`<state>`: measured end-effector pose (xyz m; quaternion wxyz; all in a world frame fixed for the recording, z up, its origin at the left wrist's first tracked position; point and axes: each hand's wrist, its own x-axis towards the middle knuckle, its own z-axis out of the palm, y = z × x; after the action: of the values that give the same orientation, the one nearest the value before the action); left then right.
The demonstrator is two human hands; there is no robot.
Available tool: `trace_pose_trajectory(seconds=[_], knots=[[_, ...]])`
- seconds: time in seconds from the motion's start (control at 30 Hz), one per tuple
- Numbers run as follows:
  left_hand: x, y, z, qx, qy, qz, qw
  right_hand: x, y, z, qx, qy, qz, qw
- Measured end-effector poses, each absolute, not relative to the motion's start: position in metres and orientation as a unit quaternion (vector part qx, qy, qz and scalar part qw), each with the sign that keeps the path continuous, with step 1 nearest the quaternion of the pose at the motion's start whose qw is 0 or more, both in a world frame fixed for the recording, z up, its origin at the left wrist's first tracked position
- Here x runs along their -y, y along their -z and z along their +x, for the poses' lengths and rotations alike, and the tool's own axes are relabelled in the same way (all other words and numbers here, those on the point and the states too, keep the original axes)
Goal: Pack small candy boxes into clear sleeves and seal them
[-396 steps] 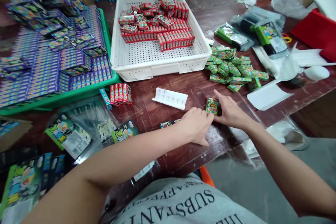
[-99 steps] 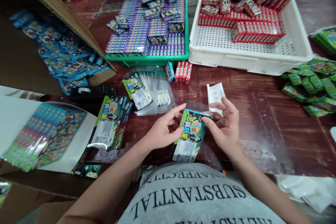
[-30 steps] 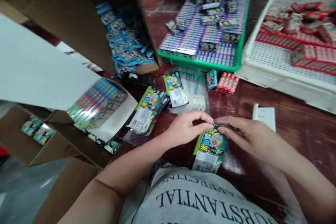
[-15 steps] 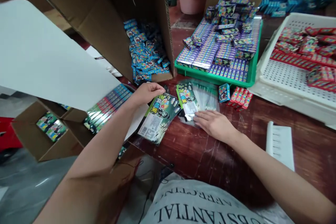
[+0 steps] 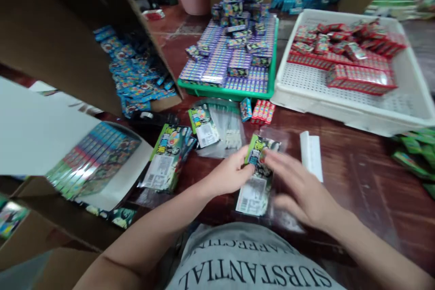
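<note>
A green-and-black printed packet in a clear plastic sleeve (image 5: 252,195) lies in front of me on the table. My left hand (image 5: 233,173) pinches its left edge between thumb and fingers. Over its right side is my right hand (image 5: 304,188), slightly blurred, with fingers stretched out and thumb apart; whether the fingertips touch the packet I cannot tell. To the left rests a small pile of similar packets (image 5: 162,165). Beyond my left hand lie clear plastic sleeves (image 5: 228,127) with another printed packet (image 5: 205,129) on top.
Small purple boxes fill a green tray (image 5: 227,95). Red boxes sit in a white perforated basket (image 5: 343,115). A blue box (image 5: 245,109) and a few red boxes (image 5: 263,112) stand nearby. At left a carton (image 5: 149,27) holds blue boxes. A folded white strip (image 5: 311,156) lies right.
My view has swung right. Both hands have come to a packet nearer my body; the left hand has left the pile, and the right hand has left the sleeves.
</note>
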<state>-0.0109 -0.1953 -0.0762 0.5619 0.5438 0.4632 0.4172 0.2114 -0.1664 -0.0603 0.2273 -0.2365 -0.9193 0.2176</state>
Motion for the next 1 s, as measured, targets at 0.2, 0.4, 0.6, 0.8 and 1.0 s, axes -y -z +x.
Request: trace_pose_trajectory(seconds=[0.2, 0.4, 0.6, 0.8, 1.0], knots=[[0.194, 0.072, 0.026, -0.429, -0.325, 0.631, 0.559, 0.138, 0.056, 0.242, 0.849, -0.231, -0.401, 0.256], [0.199, 0.074, 0.029, -0.414, -0.268, 0.558, 0.667, 0.137, 0.029, 0.268, 0.899, -0.326, -0.282, 0.084], [0.209, 0.078, 0.023, -0.406, -0.246, 0.455, 0.754, 0.133, 0.025, 0.279, 0.866, -0.437, -0.227, 0.084], [0.214, 0.090, 0.020, -0.479, -0.428, 0.416, 0.644, 0.170, 0.085, 0.232, 0.678, -0.478, -0.464, 0.312], [0.230, 0.117, 0.020, -0.550, -0.466, 0.412, 0.558, 0.199, 0.137, 0.183, 0.639, -0.441, -0.564, 0.282]])
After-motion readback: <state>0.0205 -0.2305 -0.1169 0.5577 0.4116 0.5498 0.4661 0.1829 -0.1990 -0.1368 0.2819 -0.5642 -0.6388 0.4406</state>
